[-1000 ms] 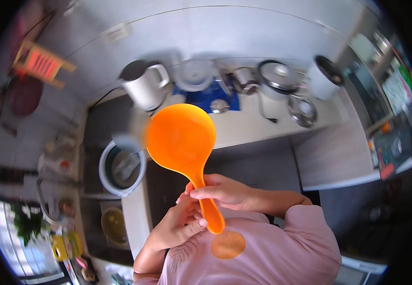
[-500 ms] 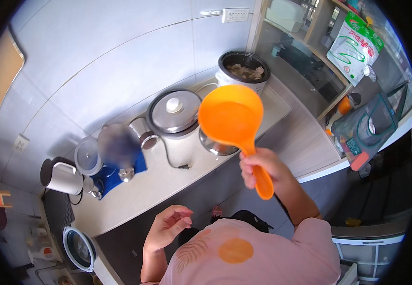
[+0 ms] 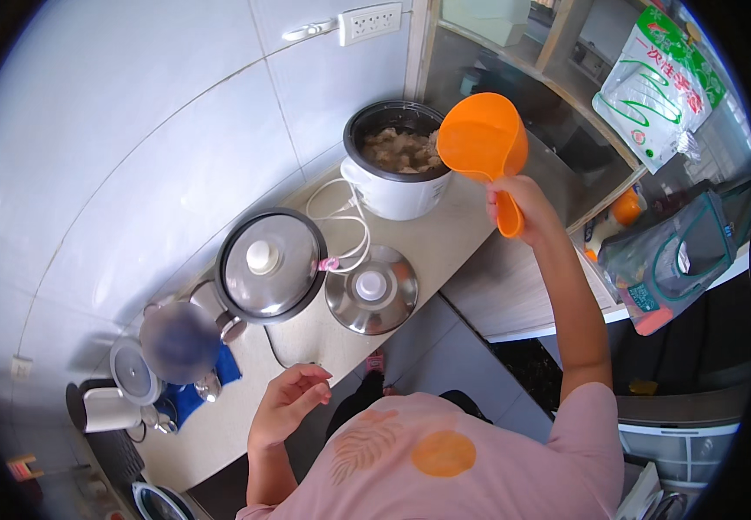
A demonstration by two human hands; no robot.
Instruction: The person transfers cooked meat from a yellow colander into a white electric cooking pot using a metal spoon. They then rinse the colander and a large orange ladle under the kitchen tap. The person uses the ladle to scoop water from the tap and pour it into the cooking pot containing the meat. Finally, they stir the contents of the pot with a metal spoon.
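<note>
My right hand (image 3: 524,206) grips the handle of an orange plastic water ladle (image 3: 482,139). The ladle's bowl is tilted toward the white electric cooker (image 3: 397,192), overlapping its right rim in the head view. I cannot tell whether any water is in the bowl. Chunks of what looks like meat (image 3: 397,149) sit in the cooker's dark inner pot, which has no lid on. A steel lid with a white knob (image 3: 372,305) lies on the counter in front of the cooker. My left hand (image 3: 287,407) is empty, its fingers loosely bent and apart, near the counter's front edge.
A second lidded pot (image 3: 284,290) stands left of the loose lid, with a white cord (image 3: 360,221) between it and the cooker. Further left are a white kettle (image 3: 113,409) and a blue cloth (image 3: 186,401). A glass-fronted cabinet (image 3: 514,104) is behind the ladle.
My right hand has carried the ladle away from me and to the right, up to the cooker. The view has shifted, bringing the cooker and loose lid nearer. My left hand stays empty.
</note>
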